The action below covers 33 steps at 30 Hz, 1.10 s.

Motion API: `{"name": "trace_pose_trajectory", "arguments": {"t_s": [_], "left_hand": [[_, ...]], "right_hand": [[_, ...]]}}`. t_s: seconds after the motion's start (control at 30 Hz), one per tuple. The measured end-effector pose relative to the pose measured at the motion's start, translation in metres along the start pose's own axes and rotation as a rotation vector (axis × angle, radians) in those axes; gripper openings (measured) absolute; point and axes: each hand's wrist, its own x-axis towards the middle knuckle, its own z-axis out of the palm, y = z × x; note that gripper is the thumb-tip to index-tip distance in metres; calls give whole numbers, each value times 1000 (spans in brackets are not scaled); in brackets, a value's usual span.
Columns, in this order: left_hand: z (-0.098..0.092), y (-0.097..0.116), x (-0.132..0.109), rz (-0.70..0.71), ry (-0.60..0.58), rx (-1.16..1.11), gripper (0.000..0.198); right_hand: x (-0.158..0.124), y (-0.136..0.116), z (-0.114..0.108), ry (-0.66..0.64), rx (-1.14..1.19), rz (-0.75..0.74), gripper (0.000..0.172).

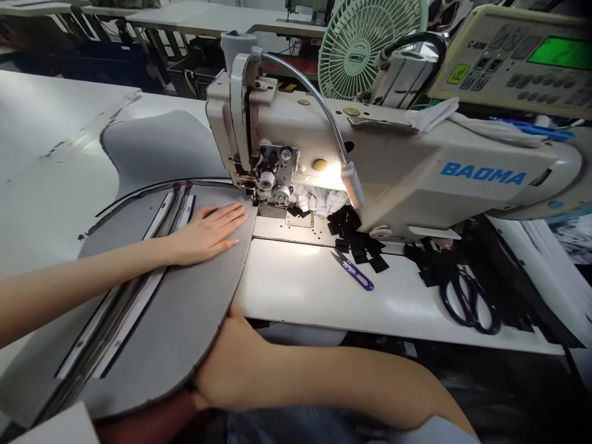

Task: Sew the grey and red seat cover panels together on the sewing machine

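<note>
A large grey panel (185, 308) with rounded edges and a zipper-like strip (124, 302) along its length lies at the left, its far edge close to the needle area of the sewing machine (287, 135). Flat on top of the panel rests my left hand (208, 234), fingers stretched toward the needle. My right hand (235, 364) grips the panel's near edge, with its fingers hidden underneath. Behind it, another grey piece (161, 148) spreads over the table.
Purple thread snips (354, 271) and dark-handled scissors (469, 302) lie on the machine table. Small black fabric squares (356, 237) are scattered near the machine base. A lamp (352, 185) on a flexible neck lights the needle area. A green fan (365, 49) and control panel (518, 61) stand behind.
</note>
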Motion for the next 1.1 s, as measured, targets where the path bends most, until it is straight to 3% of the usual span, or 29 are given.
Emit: {"name": "trace_pose_trajectory", "arguments": {"t_s": [0.13,0.27,0.43,0.57,0.67,0.77,0.97,1.1], "left_hand": [[3,5,0,44,12,-6,60],[2,0,1,80,2,-11,60],[-1,-5,9,82,0,-35,58],[-3,-16,20,84,-28,-30,59],[-7,-23,28,72,-64,-7,60],[-14,-13,30,31,-47,30,60],[-14,33,7,-93,41,26,58],[-4,34,0,-53,17,-41,60]], "right_hand": [[-7,2,6,74,9,-65,44],[-12,6,-5,39,36,-48,45],[-14,20,-9,-25,58,-36,35],[-14,34,-16,9,15,-33,40],[-15,43,-23,30,4,-33,34],[-18,48,-22,76,17,-42,33],[-19,48,-11,68,46,-70,26],[-16,46,-9,55,58,-47,25]]}}
